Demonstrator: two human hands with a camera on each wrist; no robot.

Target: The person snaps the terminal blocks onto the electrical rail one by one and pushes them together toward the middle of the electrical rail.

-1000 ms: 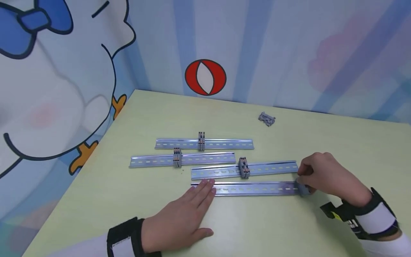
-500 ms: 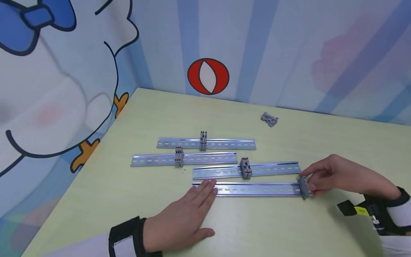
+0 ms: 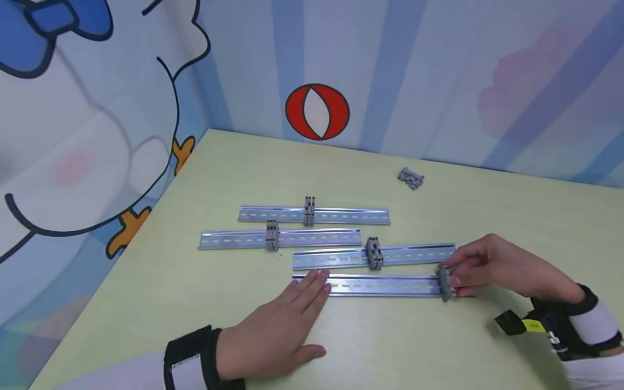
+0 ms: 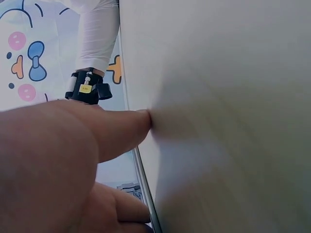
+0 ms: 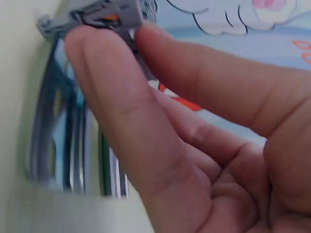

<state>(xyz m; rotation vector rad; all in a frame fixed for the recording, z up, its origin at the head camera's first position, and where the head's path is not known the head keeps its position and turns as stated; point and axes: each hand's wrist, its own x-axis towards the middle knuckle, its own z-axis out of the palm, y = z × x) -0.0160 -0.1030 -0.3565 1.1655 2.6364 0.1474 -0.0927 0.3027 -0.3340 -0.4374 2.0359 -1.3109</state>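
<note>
My right hand (image 3: pixel 492 271) pinches a grey terminal block (image 3: pixel 445 283) at the nearest metal DIN rail (image 3: pixel 385 286), close to that rail's right end. In the right wrist view, the thumb and fingers grip the terminal block (image 5: pixel 109 14) above the slotted rail (image 5: pixel 60 145); whether it is clipped on cannot be told. My left hand (image 3: pixel 280 330) lies with straight fingers over the left end of the same rail, palm down. From the left wrist, the thumb (image 4: pixel 121 128) is seen reaching to the table surface.
Just behind lies another rail (image 3: pixel 336 260) bearing terminal blocks (image 3: pixel 375 253). Farther back are two more rails, the left one (image 3: pixel 234 239) and the rearmost one (image 3: pixel 351 216), each with blocks clipped on. A loose grey terminal block (image 3: pixel 411 177) lies near the wall.
My right hand has turned at the wrist, then moved left along the rail with the terminal block, so a bit of rail shows right of it. The left hand stays put.
</note>
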